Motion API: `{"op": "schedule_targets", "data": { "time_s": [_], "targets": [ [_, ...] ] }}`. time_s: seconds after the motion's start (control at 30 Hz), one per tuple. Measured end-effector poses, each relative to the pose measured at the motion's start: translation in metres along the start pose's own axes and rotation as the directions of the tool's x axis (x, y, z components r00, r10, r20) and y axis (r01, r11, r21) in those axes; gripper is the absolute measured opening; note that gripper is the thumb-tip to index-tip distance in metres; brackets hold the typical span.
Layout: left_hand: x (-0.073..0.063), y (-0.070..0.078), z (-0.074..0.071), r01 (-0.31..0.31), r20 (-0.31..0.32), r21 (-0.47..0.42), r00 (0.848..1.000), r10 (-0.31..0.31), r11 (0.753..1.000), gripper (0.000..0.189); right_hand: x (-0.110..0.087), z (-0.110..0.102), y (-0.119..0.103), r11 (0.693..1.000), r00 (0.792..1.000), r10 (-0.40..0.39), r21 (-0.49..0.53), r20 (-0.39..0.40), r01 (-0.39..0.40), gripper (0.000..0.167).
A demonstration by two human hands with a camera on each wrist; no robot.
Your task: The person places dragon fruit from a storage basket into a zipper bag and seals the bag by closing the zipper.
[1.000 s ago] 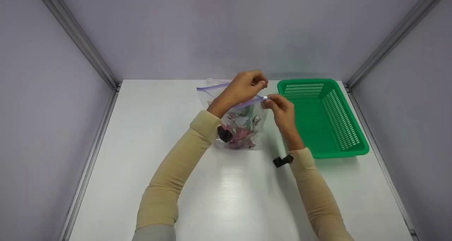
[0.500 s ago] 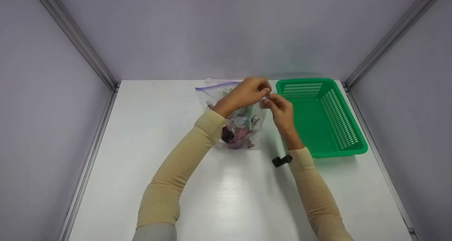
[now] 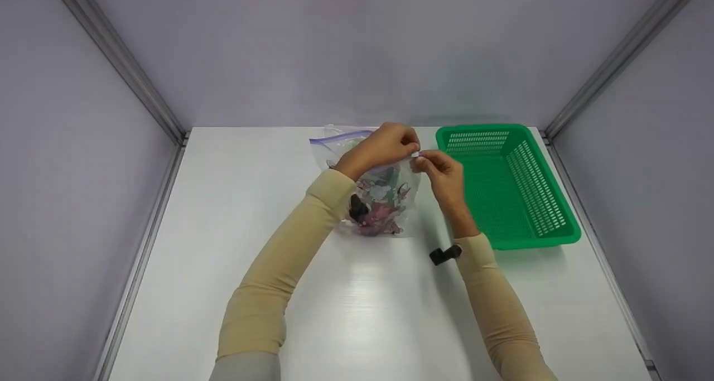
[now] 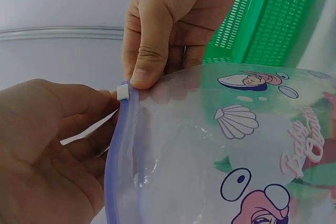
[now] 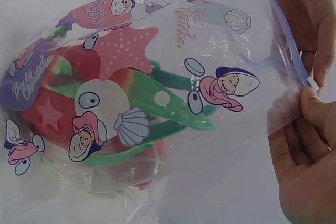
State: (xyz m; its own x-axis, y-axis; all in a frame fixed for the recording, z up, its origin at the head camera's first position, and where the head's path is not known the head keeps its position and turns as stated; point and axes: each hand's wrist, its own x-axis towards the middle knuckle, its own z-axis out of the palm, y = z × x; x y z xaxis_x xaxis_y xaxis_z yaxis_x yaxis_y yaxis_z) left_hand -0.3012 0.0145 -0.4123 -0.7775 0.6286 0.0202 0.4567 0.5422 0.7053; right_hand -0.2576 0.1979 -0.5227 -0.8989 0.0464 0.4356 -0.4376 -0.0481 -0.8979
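A clear zip bag (image 3: 379, 194) printed with seashells, starfish and cartoon figures lies on the table, with its mouth raised. Red and green pieces like watermelon slices (image 5: 131, 90) show through its plastic. Along the mouth runs a purple zip (image 4: 114, 156) with a white slider (image 4: 123, 92) near the right-hand end. My left hand (image 3: 385, 145) reaches over the bag, thumb and finger pinching at the slider. My right hand (image 3: 443, 177) pinches the bag's corner just beside the slider, its thumb (image 4: 144, 74) pressed on the plastic.
A green plastic basket (image 3: 572, 233) with slotted walls stands right of the bag, near my right hand. The white table (image 3: 251, 202) is enclosed by pale panels at the back and sides.
My left hand has come down from above the zip to the slider at the corner, then shifted slightly left. My right hand has kept its grip on the corner.
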Motion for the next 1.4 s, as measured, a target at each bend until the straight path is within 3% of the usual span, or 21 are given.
{"op": "schedule_targets", "data": {
  "time_s": [0.23,0.77,1.07,1.4],
  "targets": [
    [0.001,0.001,-0.004,0.044,0.045,-0.004,0.998,-0.044,0.999,0.024,0.000,0.000,-0.001,1.000,1.000,0.009,-0.018,-0.007,-0.009,0.015],
    [0.003,0.005,-0.010,0.128,0.071,0.004,0.989,-0.128,0.992,0.022,0.001,0.002,-0.004,0.999,1.000,0.016,-0.032,-0.023,-0.016,0.015],
    [0.007,0.006,-0.014,0.120,0.073,0.036,0.990,-0.122,0.992,0.024,0.001,0.005,-0.008,0.999,0.998,0.048,-0.010,-0.046,-0.048,0.013],
    [0.009,0.010,-0.015,0.162,0.095,0.026,0.982,-0.164,0.986,0.026,0.001,0.003,-0.009,0.999,0.999,0.020,-0.043,-0.041,-0.022,0.015]
  ]
}}
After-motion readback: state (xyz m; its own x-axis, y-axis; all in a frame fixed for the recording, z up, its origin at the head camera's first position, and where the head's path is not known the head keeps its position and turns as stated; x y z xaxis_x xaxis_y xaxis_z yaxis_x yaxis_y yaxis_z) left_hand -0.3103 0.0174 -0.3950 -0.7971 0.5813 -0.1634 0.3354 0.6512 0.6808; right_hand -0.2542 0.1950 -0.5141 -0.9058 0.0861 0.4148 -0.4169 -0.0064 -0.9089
